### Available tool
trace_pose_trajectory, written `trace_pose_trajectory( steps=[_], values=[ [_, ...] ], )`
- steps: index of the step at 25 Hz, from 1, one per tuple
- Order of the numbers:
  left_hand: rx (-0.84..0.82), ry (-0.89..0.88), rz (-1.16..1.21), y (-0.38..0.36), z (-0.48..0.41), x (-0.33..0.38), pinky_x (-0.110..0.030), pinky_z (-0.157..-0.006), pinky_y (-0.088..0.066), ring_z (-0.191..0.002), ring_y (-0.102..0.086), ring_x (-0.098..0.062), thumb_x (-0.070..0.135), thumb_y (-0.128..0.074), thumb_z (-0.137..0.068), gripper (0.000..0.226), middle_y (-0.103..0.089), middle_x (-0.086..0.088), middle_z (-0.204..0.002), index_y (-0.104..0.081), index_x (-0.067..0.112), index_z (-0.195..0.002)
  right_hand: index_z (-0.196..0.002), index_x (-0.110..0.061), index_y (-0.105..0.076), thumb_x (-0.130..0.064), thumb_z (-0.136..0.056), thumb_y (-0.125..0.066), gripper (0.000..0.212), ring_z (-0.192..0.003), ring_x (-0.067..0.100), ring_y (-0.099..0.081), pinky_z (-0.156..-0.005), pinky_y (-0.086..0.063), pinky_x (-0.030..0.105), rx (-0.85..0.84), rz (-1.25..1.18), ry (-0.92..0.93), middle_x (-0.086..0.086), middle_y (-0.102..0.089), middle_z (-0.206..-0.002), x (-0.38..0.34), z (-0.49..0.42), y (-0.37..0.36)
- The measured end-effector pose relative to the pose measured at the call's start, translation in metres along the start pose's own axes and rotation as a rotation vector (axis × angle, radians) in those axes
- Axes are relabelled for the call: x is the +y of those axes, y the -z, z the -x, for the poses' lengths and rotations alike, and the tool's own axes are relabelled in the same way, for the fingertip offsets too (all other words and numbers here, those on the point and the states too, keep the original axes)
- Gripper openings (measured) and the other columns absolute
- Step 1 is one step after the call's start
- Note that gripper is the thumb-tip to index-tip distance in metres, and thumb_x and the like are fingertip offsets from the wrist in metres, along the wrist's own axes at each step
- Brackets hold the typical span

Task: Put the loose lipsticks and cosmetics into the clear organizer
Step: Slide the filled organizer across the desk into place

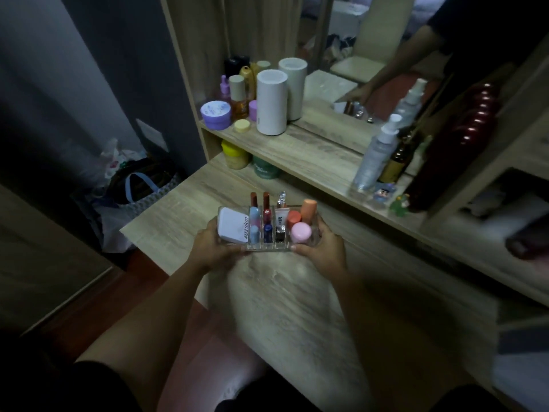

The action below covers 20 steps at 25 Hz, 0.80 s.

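Organizer (pixel 269 248) held over the desk (pixel 285 292), near its middle, left hand (pixel 212 248) wrapped around the left end and right hand (pixel 322 249) around the right end, fingers closed on the clear walls. Cannot tell whether the base rests on the wood or hangs just above it.

Already filled: white compact (pixel 233 226) in the left section of the organizer, lipsticks (pixel 266 209) upright in the middle slots, pink jar (pixel 301 232) and orange tubes (pixel 308 211) at the right end. No loose cosmetics visible on the desk around the organizer, so likely the last step: setting it in place.

To do it well: keep the organizer level, since the tall lipsticks at the back stand proud of their slots and would tip with any tilt. Lower both ends together, slide rather than drop, and release only once the base sits flat. Keep clear of the spray bottle (pixel 375 156) on the shelf (pixel 312 156) behind the organizer.
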State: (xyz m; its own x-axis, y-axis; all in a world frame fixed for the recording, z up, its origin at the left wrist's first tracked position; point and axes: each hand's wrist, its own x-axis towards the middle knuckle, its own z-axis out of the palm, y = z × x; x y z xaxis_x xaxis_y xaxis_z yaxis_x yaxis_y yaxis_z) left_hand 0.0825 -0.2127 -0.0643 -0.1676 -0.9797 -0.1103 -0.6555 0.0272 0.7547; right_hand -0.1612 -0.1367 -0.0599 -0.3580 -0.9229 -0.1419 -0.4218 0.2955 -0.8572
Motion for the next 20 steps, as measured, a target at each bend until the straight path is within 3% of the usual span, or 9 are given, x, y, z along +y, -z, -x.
trace_pose_trajectory(
  steps=[5,9,13,16,18,20],
  values=[
    [-0.139,-0.058,-0.004,-0.02,0.006,0.027,-0.032,-0.089,-0.045,-0.112,-0.057,-0.025,0.035,-0.089,-0.057,0.089,-0.062,-0.01,-0.128,-0.045,0.019,-0.133,-0.143,-0.029,-0.036,-0.021,-0.059,-0.088,0.099,-0.11,0.019,-0.062,-0.096,-0.051,0.041,0.129,-0.028,-0.048,0.004,-0.069,-0.119,0.016,0.041,0.033],
    [-0.291,-0.106,-0.019,-0.043,0.014,0.051,-0.039,-0.092,-0.048,-0.113,-0.056,-0.028,0.037,-0.089,-0.055,0.095,-0.06,-0.012,-0.128,-0.042,0.015,-0.135,-0.139,-0.026,-0.043,-0.021,-0.058,-0.089,0.094,-0.104,0.017,-0.064,-0.086,-0.049,0.026,0.239,-0.06,-0.094,0.003,-0.07,-0.115,0.036,0.076,0.056],
    [-0.413,-0.185,-0.026,-0.069,0.015,0.071,-0.032,-0.086,-0.047,-0.106,-0.058,-0.023,0.034,-0.088,-0.057,0.086,-0.062,-0.002,-0.115,-0.046,0.019,-0.13,-0.143,-0.019,-0.039,-0.019,-0.062,-0.087,0.094,-0.104,0.017,-0.061,-0.085,-0.047,0.022,0.342,-0.032,-0.129,0.007,-0.068,-0.118,0.055,0.1,0.073],
    [-0.488,-0.239,-0.031,-0.091,0.018,0.087,-0.031,-0.084,-0.046,-0.098,-0.057,-0.018,0.037,-0.086,-0.054,0.087,-0.061,0.002,-0.109,-0.046,0.023,-0.13,-0.141,-0.015,-0.04,-0.014,-0.071,-0.082,0.081,-0.108,0.02,-0.058,-0.083,-0.047,0.011,0.384,-0.081,-0.191,0.012,-0.062,-0.124,0.072,0.111,0.085],
    [-0.534,-0.262,-0.022,-0.108,0.018,0.095,-0.033,-0.086,-0.049,-0.1,-0.059,-0.021,0.03,-0.089,-0.057,0.085,-0.063,-0.001,-0.11,-0.045,0.021,-0.13,-0.132,-0.013,-0.048,-0.017,-0.077,-0.077,0.062,-0.11,0.023,-0.06,-0.086,-0.049,0.021,0.407,-0.123,-0.216,0.01,-0.064,-0.119,0.083,0.117,0.093],
    [-0.577,-0.274,-0.007,-0.12,0.018,0.099,-0.037,-0.089,-0.051,-0.103,-0.06,-0.024,0.02,-0.088,-0.061,0.083,-0.064,-0.006,-0.114,-0.044,0.017,-0.131,-0.125,-0.01,-0.053,-0.02,-0.083,-0.071,0.047,-0.107,0.024,-0.061,-0.081,-0.048,0.02,0.422,-0.148,-0.242,0.007,-0.065,-0.113,0.092,0.122,0.1]
  ],
)
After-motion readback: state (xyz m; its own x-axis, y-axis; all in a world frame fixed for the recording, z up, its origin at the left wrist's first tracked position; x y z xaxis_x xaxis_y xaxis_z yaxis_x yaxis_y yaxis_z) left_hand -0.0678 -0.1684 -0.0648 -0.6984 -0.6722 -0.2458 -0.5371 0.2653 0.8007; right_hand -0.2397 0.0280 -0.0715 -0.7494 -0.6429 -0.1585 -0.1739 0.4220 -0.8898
